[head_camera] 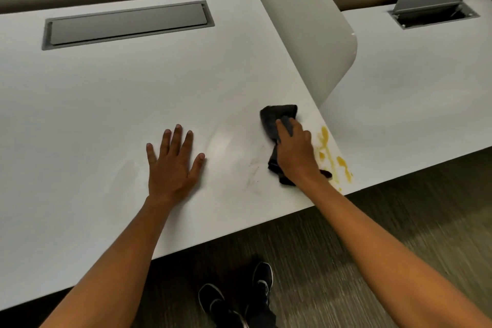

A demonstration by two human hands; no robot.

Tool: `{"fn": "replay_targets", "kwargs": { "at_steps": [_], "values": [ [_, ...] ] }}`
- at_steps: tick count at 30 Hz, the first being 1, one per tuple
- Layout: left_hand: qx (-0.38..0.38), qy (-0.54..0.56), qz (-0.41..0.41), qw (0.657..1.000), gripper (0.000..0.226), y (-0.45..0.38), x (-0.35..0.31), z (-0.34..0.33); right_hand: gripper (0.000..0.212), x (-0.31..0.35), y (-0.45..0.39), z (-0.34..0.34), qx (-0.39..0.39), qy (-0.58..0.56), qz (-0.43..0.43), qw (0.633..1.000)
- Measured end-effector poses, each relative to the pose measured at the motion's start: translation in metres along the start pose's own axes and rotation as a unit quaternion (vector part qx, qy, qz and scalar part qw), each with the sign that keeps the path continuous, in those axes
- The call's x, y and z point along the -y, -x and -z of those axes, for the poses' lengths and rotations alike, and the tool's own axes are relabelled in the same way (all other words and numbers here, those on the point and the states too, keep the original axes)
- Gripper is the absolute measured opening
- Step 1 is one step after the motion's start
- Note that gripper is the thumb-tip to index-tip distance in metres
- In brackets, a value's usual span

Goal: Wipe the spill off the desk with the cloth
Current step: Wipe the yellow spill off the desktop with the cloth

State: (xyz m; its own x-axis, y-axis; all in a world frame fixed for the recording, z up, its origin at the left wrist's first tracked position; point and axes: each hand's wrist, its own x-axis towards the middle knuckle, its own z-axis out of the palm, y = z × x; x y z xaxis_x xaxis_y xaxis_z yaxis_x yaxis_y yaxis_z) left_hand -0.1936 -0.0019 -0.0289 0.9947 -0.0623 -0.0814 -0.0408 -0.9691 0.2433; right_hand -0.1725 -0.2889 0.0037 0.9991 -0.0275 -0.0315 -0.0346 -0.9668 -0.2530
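Observation:
A dark grey cloth (277,117) lies bunched on the white desk (106,104) near its right front corner. My right hand (295,152) grips the cloth, fingers curled over it, pressing it to the desk. Just right of that hand an orange-yellow spill (326,146) streaks the desk in several blobs down to the front edge. My left hand (173,162) rests flat on the desk, fingers spread and straight, well left of the cloth. Faint dark smudges (253,170) mark the surface between my hands.
A grey closed cable hatch (127,24) is set into the back of the desk. A white curved divider panel (314,34) separates this desk from a neighbouring desk (412,88), whose cable hatch (434,0) stands open. Carpet and my black shoes (237,298) lie below the front edge.

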Motion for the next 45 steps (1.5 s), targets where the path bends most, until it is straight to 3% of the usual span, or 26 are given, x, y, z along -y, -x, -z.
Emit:
{"fn": "replay_targets", "kwargs": {
  "at_steps": [5, 12, 17, 20, 27, 33, 39, 42, 45],
  "values": [
    [0.002, 0.001, -0.001, 1.0, 0.074, -0.001, -0.001, 0.0, 0.068, 0.034, 0.059, -0.007, 0.069, -0.036, 0.088, 0.993],
    [0.0, -0.005, -0.004, 1.0, 0.077, -0.001, 0.001, -0.001, 0.063, 0.049, 0.127, -0.003, 0.116, -0.041, 0.199, 0.972],
    [-0.007, -0.009, -0.007, 1.0, 0.079, 0.002, -0.001, -0.003, 0.065, 0.034, 0.121, 0.002, 0.066, 0.02, 0.228, 0.971],
    [-0.005, -0.021, -0.005, 1.0, 0.078, 0.001, -0.001, -0.003, 0.064, 0.029, 0.093, -0.002, 0.024, 0.053, 0.198, 0.979],
    [0.003, -0.025, 0.002, 1.0, 0.079, 0.003, 0.0, -0.005, 0.055, -0.031, 0.0, 0.01, -0.078, 0.041, -0.058, 0.994],
    [-0.006, -0.014, 0.0, 1.0, 0.078, -0.002, 0.001, -0.007, 0.053, -0.049, -0.03, 0.009, -0.089, -0.026, -0.128, 0.987],
    [-0.006, -0.013, 0.001, 1.0, 0.077, -0.001, 0.003, -0.007, 0.058, 0.008, 0.019, -0.002, -0.027, -0.03, -0.015, 0.999],
    [-0.001, -0.013, 0.002, 1.0, 0.077, -0.002, 0.002, -0.005, 0.07, 0.046, 0.071, -0.012, 0.02, -0.031, 0.08, 0.996],
    [0.001, -0.007, 0.004, 1.0, 0.075, -0.001, -0.001, -0.003, 0.08, 0.069, 0.117, -0.02, 0.068, -0.041, 0.121, 0.99]
  ]
}}
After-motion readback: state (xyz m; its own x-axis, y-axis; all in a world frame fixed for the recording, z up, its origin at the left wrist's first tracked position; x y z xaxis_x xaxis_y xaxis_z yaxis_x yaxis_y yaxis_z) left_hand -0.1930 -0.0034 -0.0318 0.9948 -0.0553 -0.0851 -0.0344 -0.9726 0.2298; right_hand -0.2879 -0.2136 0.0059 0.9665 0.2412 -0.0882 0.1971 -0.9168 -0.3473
